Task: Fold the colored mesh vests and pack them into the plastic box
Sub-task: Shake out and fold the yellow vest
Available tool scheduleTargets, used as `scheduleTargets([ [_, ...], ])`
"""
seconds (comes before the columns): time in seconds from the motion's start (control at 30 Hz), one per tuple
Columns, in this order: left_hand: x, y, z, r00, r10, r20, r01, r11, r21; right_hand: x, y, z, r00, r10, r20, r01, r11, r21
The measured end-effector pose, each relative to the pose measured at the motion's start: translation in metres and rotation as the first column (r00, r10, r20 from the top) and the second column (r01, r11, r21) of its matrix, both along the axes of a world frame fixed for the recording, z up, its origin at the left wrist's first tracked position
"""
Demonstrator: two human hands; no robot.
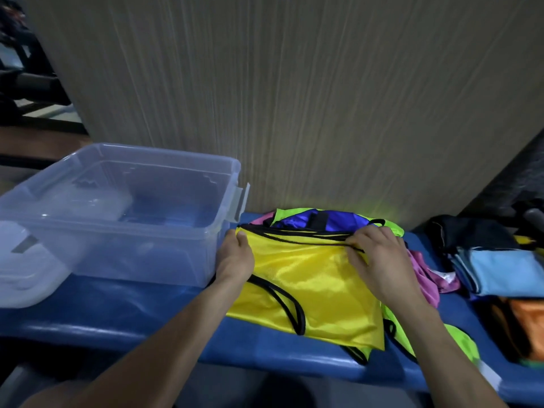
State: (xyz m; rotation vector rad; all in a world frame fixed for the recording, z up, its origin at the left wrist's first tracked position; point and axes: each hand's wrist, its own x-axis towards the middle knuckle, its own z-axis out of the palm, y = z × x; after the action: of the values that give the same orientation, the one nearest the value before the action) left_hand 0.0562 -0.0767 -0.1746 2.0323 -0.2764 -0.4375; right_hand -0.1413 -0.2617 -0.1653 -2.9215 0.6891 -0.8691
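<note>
Dim, cool indoor light; the far left corner sinks into near black. A soft sheen lies on the plastic box [123, 201] and the near edge of the blue table [147, 325]. Edges bend and blur, right side especially.

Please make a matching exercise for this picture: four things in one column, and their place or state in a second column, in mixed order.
Things:
1. yellow vest
2. plastic box
3. pink vest
4. light blue cloth

Places or states:
A. far right on the table
B. held at its far edge by the left hand and right hand
C. left of the vests, no lid on
D. just right of the right hand

Pairs: 1-B, 2-C, 3-D, 4-A
</note>
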Motion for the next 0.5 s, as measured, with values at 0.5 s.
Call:
scheduleTargets([
  [0.5,0.023,-0.013,0.006,0.815,-0.393,0.427,0.095,0.816,0.57,0.024,-0.028,0.005,0.986,-0.076,0.149,-0.003,0.882,0.471],
])
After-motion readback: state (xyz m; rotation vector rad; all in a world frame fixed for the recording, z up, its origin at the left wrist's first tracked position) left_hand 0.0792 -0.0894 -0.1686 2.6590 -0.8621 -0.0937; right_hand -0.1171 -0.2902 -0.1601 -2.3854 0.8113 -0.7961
